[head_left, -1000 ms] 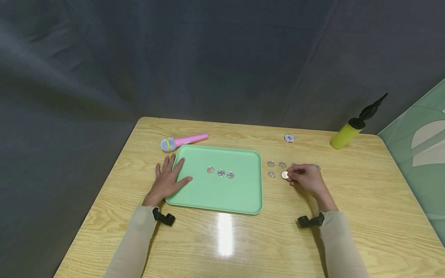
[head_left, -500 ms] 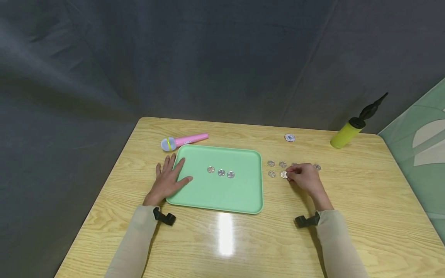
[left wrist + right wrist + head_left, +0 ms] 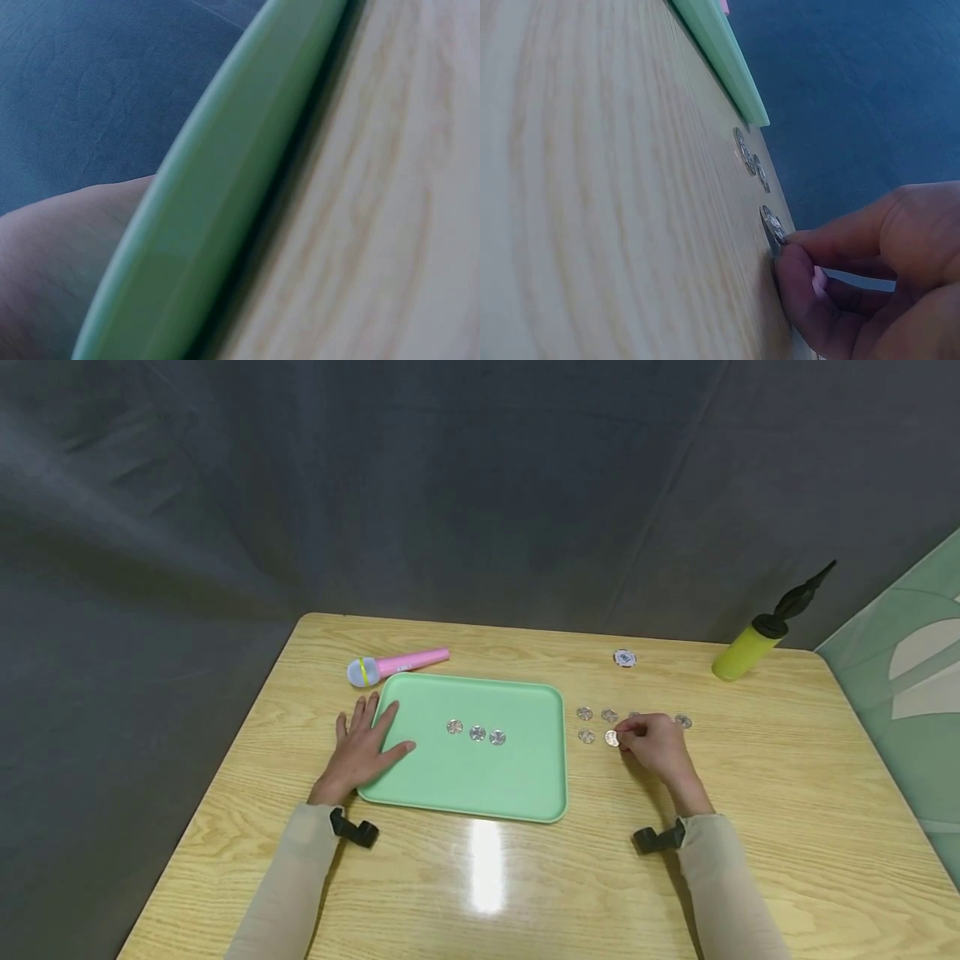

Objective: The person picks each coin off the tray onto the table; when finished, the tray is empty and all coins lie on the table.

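Note:
My right hand [image 3: 654, 745] pinches a silver coin [image 3: 773, 223] between thumb and forefinger, close over the table right of the tray. Beside it lie more coins: one coin [image 3: 587, 737] to its left, and a row behind, among them a coin [image 3: 584, 713] and a coin [image 3: 683, 721], partly hidden by the hand. My left hand [image 3: 358, 753] rests spread over the left rim of a mint-green tray [image 3: 450, 787], its thumb reaching inside. On the tray sit three coins [image 3: 477, 733] in a short row. The left wrist view shows mostly the tray's side wall [image 3: 217, 187].
Behind the tray lies a pink toy microphone [image 3: 408, 662]. A white poker chip [image 3: 624, 657] lies farther back on the right. Near the far right corner stands a yellow-green cylinder [image 3: 742, 653] with a black top. A dark cloth [image 3: 480, 493] hangs behind the wooden table [image 3: 570, 893].
The right hand has shifted slightly left with the coin in its fingertips, uncovering more of the coin at the row's right end. The left hand and tray stay put.

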The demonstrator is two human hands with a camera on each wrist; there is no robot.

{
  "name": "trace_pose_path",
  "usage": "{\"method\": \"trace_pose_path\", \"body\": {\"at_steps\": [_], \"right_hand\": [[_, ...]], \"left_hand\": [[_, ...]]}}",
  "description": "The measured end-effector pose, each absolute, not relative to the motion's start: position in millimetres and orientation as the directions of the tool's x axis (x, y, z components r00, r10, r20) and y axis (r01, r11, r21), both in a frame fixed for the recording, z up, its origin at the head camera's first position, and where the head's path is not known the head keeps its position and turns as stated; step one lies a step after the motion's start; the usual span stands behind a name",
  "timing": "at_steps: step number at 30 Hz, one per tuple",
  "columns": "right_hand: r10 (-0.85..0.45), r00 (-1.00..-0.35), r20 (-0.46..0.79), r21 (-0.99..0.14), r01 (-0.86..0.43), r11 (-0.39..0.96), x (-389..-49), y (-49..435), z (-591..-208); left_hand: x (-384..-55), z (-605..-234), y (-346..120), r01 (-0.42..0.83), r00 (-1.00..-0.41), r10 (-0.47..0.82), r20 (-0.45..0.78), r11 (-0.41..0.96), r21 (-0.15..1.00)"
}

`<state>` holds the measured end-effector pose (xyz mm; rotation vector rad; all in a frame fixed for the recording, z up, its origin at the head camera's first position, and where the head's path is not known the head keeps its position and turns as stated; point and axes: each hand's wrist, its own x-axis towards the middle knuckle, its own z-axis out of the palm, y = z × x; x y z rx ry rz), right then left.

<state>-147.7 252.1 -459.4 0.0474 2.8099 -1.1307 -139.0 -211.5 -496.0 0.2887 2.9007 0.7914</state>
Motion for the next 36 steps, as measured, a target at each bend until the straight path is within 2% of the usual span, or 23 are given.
{"method": "trace_pose_path", "body": {"at_steps": [10, 17, 36], "right_hand": [[-0.011, -0.992, -0.122, -0.696, 0.078, 0.714, -147, 255, -459], [-0.038, -0.996, -0.076, -0.759, 0.033, 0.65, -147, 258, -454], [-0.071, -0.995, -0.072, -0.841, 0.023, 0.54, -149, 229, -432]], "left_hand": [[-139, -495, -211, 0.15, -0.974, 0.215, -0.072, 0.849, 0.506], [-139, -495, -211, 0.15, -0.974, 0.215, -0.07, 0.846, 0.512], [-138, -495, -211, 0.15, -0.974, 0.216, -0.072, 0.846, 0.511]]}}
